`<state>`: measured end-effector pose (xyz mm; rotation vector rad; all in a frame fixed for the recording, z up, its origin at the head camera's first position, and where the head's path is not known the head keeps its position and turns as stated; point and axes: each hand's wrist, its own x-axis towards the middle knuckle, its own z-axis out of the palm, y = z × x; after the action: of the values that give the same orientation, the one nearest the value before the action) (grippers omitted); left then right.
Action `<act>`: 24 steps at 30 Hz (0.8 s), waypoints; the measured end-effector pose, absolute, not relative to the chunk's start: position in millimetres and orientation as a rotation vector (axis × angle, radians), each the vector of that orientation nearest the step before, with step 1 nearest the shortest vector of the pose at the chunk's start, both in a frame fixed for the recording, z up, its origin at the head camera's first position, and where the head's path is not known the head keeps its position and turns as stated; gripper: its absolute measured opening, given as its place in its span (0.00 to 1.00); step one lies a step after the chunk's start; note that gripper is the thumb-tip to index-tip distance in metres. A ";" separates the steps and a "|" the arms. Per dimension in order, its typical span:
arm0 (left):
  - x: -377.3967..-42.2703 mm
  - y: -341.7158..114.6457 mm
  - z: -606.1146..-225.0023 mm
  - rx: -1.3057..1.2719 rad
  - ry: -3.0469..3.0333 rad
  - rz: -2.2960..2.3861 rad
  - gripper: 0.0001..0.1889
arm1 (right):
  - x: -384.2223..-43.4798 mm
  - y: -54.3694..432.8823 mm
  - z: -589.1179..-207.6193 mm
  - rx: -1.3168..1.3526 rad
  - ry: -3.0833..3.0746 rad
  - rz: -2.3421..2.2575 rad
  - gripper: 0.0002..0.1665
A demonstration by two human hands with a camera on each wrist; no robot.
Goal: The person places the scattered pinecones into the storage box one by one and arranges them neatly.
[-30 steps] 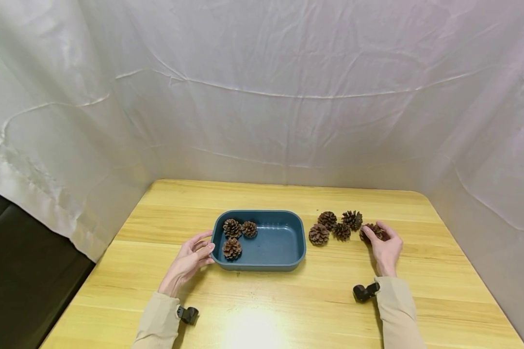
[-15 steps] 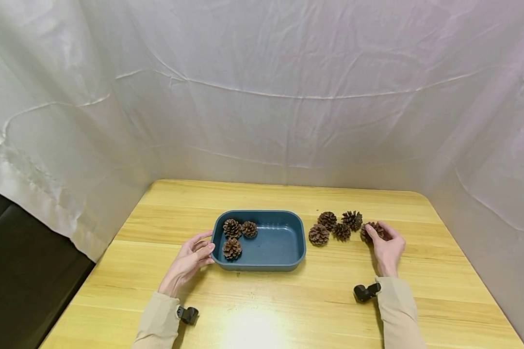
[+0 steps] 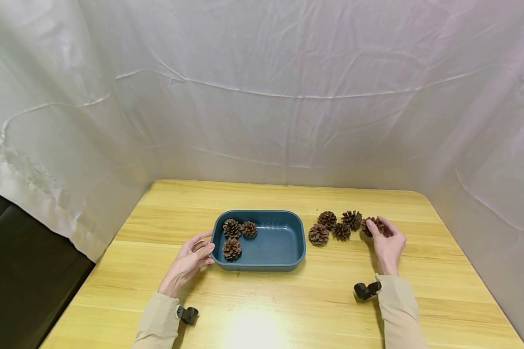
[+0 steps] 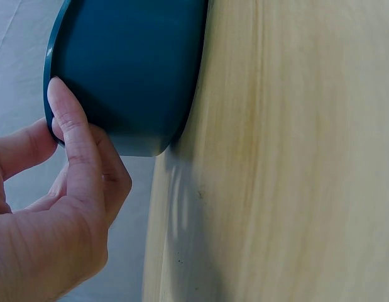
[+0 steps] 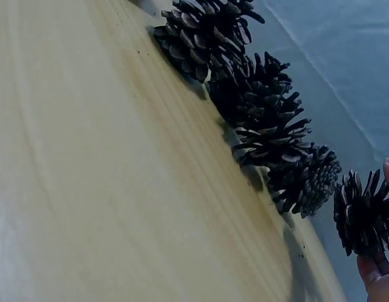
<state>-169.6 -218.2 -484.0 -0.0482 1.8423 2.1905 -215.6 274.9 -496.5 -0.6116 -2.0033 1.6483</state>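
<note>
My left hand (image 3: 188, 261) grips the left end of a dark blue plastic tray (image 3: 257, 267), its thumb and fingers on either side of the rim in the left wrist view. Three brown pine cones (image 3: 232, 248) lie in the tray's left part. At the right of the table, my right hand (image 3: 388, 246) pinches a pine cone (image 5: 359, 217) between thumb and fingers. That cone appears raised off the wood in the right wrist view. Several other pine cones (image 3: 319, 234) lie grouped between the tray and this hand.
A wooden table (image 3: 323, 310) bears everything. A pale cloth curtain (image 3: 284, 121) hangs behind the table and along both sides. Black wrist cameras (image 3: 188, 315) sit on both cuffs. Dark material (image 3: 22, 271) shows at the lower left.
My right hand has shifted slightly away from me, and the pine cone in it has risen a little. The left hand and tray have stayed put.
</note>
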 end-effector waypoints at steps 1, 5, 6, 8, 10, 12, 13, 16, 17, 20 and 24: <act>-169.7 -218.0 -484.0 -0.049 1.840 2.192 0.31 | -216.0 274.7 -496.1 -0.602 -2.000 1.644 0.32; -170.2 -218.0 -483.9 -0.053 1.839 2.189 0.31 | -216.6 273.4 -494.1 -0.568 -1.979 1.644 0.30; -170.3 -218.0 -483.9 -0.058 1.837 2.191 0.31 | -216.4 273.2 -493.2 -0.556 -1.982 1.636 0.30; -170.6 -217.8 -484.0 -0.061 1.839 2.184 0.31 | -216.3 271.8 -491.2 -0.546 -1.987 1.627 0.29; -170.9 -217.5 -484.2 -0.069 1.838 2.185 0.31 | -215.7 270.5 -488.6 -0.521 -2.001 1.606 0.29; -170.9 -217.5 -484.2 -0.067 1.838 2.180 0.31 | -215.2 269.7 -485.9 -0.485 -2.014 1.586 0.28; -170.9 -217.6 -484.3 -0.065 1.840 2.177 0.31 | -215.2 269.2 -484.9 -0.474 -2.013 1.586 0.28; -170.6 -217.9 -484.5 -0.064 1.840 2.178 0.31 | -215.8 268.7 -481.5 -0.449 -2.013 1.587 0.27; -170.3 -218.0 -484.3 -0.060 1.840 2.176 0.31 | -216.3 268.7 -480.6 -0.448 -2.014 1.588 0.27; -170.1 -217.7 -484.2 -0.060 1.840 2.178 0.31 | -217.4 268.7 -476.9 -0.469 -2.042 1.590 0.28; -170.1 -217.7 -484.2 -0.060 1.831 2.185 0.31 | -218.4 268.7 -471.0 -0.458 -2.069 1.601 0.29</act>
<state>-170.1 -217.7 -484.2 -0.0596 1.8315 2.1850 -218.4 268.7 -471.0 -0.4580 -2.0691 1.6006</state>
